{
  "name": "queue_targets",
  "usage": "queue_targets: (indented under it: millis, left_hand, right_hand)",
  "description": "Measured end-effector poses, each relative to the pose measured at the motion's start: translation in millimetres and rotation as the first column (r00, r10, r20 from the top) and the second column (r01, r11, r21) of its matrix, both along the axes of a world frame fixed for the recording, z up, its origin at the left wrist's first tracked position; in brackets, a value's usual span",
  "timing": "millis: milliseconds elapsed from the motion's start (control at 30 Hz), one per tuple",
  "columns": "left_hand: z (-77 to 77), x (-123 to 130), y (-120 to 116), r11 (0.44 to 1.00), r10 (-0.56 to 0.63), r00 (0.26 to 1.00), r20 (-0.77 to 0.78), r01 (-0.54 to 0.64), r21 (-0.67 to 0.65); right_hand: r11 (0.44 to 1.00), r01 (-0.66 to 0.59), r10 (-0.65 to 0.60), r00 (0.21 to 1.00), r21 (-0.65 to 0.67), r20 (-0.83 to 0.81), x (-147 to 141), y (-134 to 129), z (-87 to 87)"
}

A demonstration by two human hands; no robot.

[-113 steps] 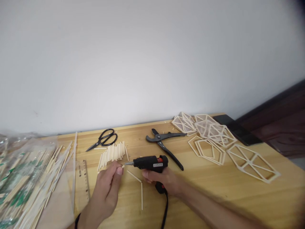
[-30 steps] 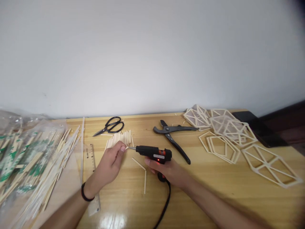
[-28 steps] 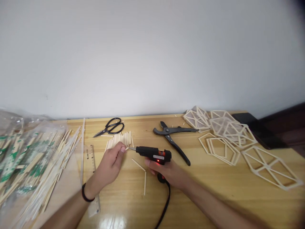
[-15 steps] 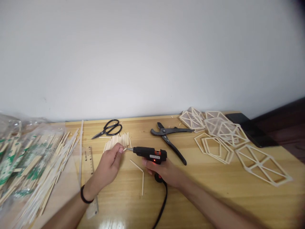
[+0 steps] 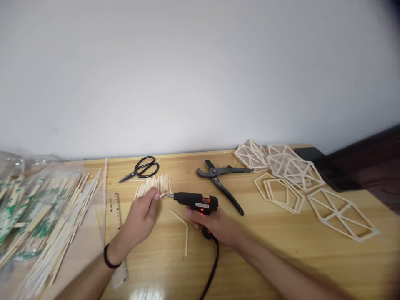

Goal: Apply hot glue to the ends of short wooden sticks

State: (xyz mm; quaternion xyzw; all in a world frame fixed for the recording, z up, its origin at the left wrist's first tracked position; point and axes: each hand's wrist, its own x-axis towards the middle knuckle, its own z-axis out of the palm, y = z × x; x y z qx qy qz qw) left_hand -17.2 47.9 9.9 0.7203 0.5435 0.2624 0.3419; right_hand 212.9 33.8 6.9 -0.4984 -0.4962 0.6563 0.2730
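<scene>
Between the thumb and fingers of my left hand point(image 5: 145, 214) is a short wooden stick point(image 5: 162, 195), with only its tip showing. My right hand point(image 5: 215, 223) is wrapped round the grip of a black hot glue gun point(image 5: 195, 201), whose small red light is lit. The gun's metal nozzle points left and sits at the end of the stick. Below the nozzle, two short sticks point(image 5: 186, 239) lie on the table, meeting at an angle. A pile of cut sticks point(image 5: 156, 183) lies just behind my left hand.
Black-handled scissors point(image 5: 140, 168) and large pruning shears point(image 5: 218, 175) lie behind. Stick frames point(image 5: 340, 214) and a dark flat device point(image 5: 328, 168) are at right. Left are bagged sticks point(image 5: 37, 216) and a clear ruler point(image 5: 118, 225). The gun's cord point(image 5: 212, 275) runs to the front edge.
The view has shifted very slightly. Both hands keep their hold, and the nozzle stays at the stick's end.
</scene>
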Motion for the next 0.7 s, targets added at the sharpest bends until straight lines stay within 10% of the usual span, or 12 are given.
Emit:
queue_targets:
  millis: [700]
  left_hand:
    - [0.2, -0.9, 0.8, 1.0, -0.024, 1.0, -0.019, 0.024, 0.003]
  right_hand:
    - [0.999, -0.005, 0.006, 1.0, 0.053, -0.031, 1.4, -0.3, -9.9]
